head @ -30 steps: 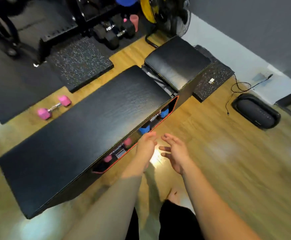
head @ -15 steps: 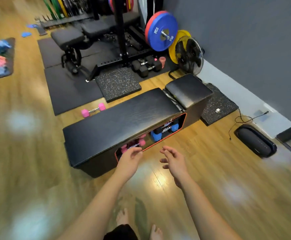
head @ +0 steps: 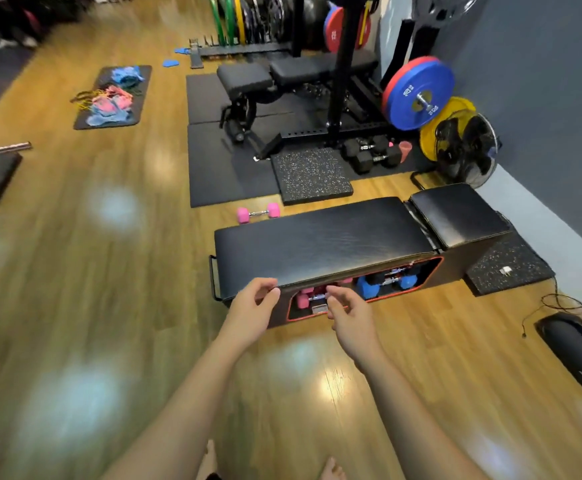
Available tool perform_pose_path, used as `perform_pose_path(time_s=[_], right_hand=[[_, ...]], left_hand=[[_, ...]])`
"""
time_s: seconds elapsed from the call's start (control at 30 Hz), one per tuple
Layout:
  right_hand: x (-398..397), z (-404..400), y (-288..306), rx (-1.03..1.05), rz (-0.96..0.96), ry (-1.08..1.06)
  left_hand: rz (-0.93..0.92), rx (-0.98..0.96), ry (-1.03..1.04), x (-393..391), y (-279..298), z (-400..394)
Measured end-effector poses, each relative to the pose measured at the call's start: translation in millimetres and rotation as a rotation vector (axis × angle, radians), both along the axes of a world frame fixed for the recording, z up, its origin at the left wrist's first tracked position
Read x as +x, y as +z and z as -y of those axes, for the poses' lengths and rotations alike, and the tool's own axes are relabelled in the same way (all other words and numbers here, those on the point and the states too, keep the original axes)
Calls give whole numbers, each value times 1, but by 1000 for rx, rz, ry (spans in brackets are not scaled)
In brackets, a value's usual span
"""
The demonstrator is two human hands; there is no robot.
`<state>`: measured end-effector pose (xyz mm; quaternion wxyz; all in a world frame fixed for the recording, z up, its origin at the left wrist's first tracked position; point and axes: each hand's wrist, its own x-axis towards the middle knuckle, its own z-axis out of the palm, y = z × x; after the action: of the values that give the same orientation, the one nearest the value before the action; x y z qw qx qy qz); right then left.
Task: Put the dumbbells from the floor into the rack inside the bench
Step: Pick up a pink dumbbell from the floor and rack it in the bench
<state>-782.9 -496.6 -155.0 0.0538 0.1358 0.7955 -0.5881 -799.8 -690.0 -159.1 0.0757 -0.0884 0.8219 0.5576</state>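
Observation:
A black padded bench [head: 324,240] stands on the wooden floor, its red-rimmed side opening [head: 436,271] facing me. Inside the rack lie pink dumbbells [head: 308,296] at the left and blue dumbbells [head: 383,284] at the right. One pink dumbbell [head: 257,213] lies on the floor behind the bench's far side. My left hand [head: 253,311] hovers in front of the bench's near left corner, fingers loosely curled and holding nothing. My right hand [head: 350,315] hangs in front of the opening, fingers apart and empty.
Black hex dumbbells [head: 369,155], a speckled mat [head: 312,174], a squat rack with a weight bench [head: 282,77] and coloured plates [head: 417,93] stand behind. A fan [head: 466,147] is by the wall. A black speaker [head: 576,351] and cable lie at right. My bare feet show below.
The view has pulled back and risen, so the bench looks smaller and farther. Both hands stay empty and have lifted away from the opening.

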Motion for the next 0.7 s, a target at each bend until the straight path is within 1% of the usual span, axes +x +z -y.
perform_pose_path(time_s=[0.23,0.43,0.57,0.7], right_hand=[[-23,121,3,30,-74,17],[-38,224,-7,80,-39,-15],[-56,269,-7,121,-34,-16],[-98,298,-8,168,-31,-7]], left_hand=[[-32,47,-21,-11,10,130],[-48,-13,-93,-36,15,243],[3,-9,-153,-63,11,285],[43,40,-183,-111,5,306]])
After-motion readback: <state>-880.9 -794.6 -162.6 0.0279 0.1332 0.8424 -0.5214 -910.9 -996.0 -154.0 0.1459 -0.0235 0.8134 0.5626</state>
